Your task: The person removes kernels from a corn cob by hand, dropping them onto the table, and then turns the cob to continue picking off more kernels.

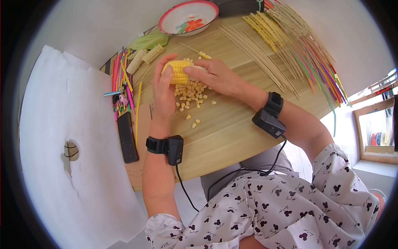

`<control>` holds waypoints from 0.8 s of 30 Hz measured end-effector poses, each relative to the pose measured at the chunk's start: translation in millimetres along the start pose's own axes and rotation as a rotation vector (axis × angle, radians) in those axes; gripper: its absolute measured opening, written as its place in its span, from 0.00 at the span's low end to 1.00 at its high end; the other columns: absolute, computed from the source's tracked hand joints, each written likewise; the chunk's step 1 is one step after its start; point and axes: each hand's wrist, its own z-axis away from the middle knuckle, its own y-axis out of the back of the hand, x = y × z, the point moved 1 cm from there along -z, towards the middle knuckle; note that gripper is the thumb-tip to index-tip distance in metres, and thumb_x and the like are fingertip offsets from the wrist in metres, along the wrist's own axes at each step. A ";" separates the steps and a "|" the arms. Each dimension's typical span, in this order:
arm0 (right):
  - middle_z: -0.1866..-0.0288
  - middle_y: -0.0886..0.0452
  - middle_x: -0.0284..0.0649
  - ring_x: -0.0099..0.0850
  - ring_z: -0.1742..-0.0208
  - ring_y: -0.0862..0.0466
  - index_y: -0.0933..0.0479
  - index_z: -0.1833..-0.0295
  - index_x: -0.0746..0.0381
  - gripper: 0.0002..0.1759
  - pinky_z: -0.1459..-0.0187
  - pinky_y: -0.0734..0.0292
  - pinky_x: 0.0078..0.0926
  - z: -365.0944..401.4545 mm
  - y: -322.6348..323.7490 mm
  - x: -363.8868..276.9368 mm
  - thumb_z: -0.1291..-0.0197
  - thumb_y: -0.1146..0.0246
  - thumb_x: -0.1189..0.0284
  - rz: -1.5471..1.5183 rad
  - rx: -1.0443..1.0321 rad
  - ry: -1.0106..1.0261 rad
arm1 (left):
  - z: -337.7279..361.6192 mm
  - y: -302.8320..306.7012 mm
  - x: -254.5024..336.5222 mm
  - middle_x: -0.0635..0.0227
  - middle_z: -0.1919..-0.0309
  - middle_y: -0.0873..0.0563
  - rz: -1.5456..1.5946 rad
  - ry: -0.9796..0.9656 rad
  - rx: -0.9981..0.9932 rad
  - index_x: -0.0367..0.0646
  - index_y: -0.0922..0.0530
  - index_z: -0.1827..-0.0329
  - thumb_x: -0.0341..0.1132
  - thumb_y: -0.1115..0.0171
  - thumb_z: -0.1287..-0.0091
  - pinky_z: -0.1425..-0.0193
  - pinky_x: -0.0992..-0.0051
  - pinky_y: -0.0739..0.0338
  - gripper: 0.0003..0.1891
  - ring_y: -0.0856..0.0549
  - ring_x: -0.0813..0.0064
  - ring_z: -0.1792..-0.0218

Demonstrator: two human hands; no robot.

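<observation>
Kernels (192, 92) nr corn (180, 72), bowl (171, 20) bhnd

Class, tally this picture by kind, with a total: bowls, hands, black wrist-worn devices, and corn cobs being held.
Bowl: 1
Hands (left hand, right hand): 2
Black wrist-worn devices: 2
Held corn cob: 1
Total: 6

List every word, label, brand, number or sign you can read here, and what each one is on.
No text can be quoted with certainty.
Brown sheet: faint print near its lower end, too blurred to read.
Left-wrist device: pale marking, too small to read.
Right-wrist device: small pale label, too small to read.
Patterned shirt: script-like marks beside the dark motifs, too small to read.
</observation>
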 end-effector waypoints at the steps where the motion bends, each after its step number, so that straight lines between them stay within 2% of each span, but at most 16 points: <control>1: 0.73 0.25 0.31 0.20 0.72 0.29 0.21 0.58 0.66 0.29 0.70 0.32 0.23 -0.4 -0.9 1.2 0.27 0.44 0.47 0.043 -0.012 0.044 | -0.3 1.9 -2.4 0.64 0.47 0.20 -0.001 0.006 0.022 0.38 0.31 0.33 0.45 0.51 0.25 0.38 0.71 0.28 0.24 0.21 0.75 0.44; 5: 0.71 0.23 0.33 0.23 0.69 0.28 0.22 0.56 0.68 0.27 0.66 0.30 0.26 1.5 -3.8 -1.0 0.25 0.46 0.50 0.096 -0.027 0.115 | -1.9 4.1 -5.3 0.68 0.51 0.20 -0.061 0.022 0.103 0.38 0.27 0.36 0.46 0.53 0.22 0.44 0.76 0.26 0.22 0.21 0.79 0.49; 9: 0.68 0.23 0.38 0.25 0.68 0.27 0.23 0.51 0.67 0.26 0.64 0.29 0.27 3.1 -5.8 -2.8 0.25 0.46 0.51 0.081 -0.042 0.147 | -3.8 4.9 -5.4 0.69 0.54 0.20 -0.051 0.003 0.125 0.37 0.26 0.38 0.45 0.52 0.22 0.46 0.77 0.26 0.21 0.21 0.80 0.52; 11: 0.67 0.23 0.39 0.26 0.67 0.27 0.24 0.49 0.67 0.26 0.64 0.29 0.28 3.3 -6.5 0.6 0.25 0.45 0.52 0.088 -0.034 0.175 | -4.7 8.0 -7.2 0.70 0.55 0.20 -0.036 0.012 0.125 0.39 0.26 0.39 0.44 0.52 0.22 0.53 0.78 0.24 0.20 0.20 0.83 0.54; 12: 0.67 0.23 0.39 0.26 0.67 0.27 0.24 0.48 0.67 0.25 0.64 0.28 0.28 4.4 -6.2 -1.2 0.25 0.44 0.53 0.087 -0.026 0.154 | -4.4 9.0 -6.5 0.70 0.55 0.20 -0.037 0.011 0.126 0.39 0.26 0.39 0.44 0.52 0.22 0.53 0.78 0.24 0.20 0.20 0.83 0.54; 14: 0.66 0.23 0.39 0.26 0.66 0.26 0.25 0.47 0.67 0.24 0.63 0.28 0.28 5.2 -6.3 -1.8 0.26 0.44 0.54 0.085 -0.018 0.132 | -3.4 10.0 -5.3 0.72 0.57 0.19 0.013 0.092 0.138 0.42 0.25 0.40 0.44 0.51 0.22 0.63 0.81 0.25 0.18 0.19 0.86 0.59; 15: 0.66 0.23 0.39 0.25 0.65 0.26 0.25 0.46 0.67 0.23 0.63 0.28 0.27 4.6 -6.3 -0.6 0.26 0.43 0.55 0.115 -0.010 0.141 | -3.5 10.0 -6.0 0.72 0.57 0.19 0.013 0.091 0.138 0.42 0.25 0.40 0.44 0.51 0.22 0.63 0.81 0.25 0.18 0.19 0.86 0.59; 17: 0.66 0.23 0.39 0.25 0.65 0.26 0.26 0.45 0.67 0.23 0.62 0.28 0.27 3.7 -6.1 1.9 0.26 0.43 0.56 0.145 -0.003 0.149 | -4.4 10.3 -9.8 0.74 0.60 0.18 -0.075 0.111 0.201 0.45 0.24 0.42 0.43 0.48 0.23 0.71 0.84 0.29 0.15 0.20 0.88 0.63; 24: 0.66 0.23 0.38 0.25 0.65 0.26 0.27 0.41 0.68 0.24 0.62 0.29 0.25 4.6 -4.2 2.7 0.28 0.42 0.58 0.035 -0.009 0.122 | -3.8 11.8 -15.1 0.76 0.62 0.18 -0.095 0.087 0.268 0.46 0.23 0.44 0.43 0.44 0.24 0.72 0.85 0.30 0.14 0.21 0.89 0.65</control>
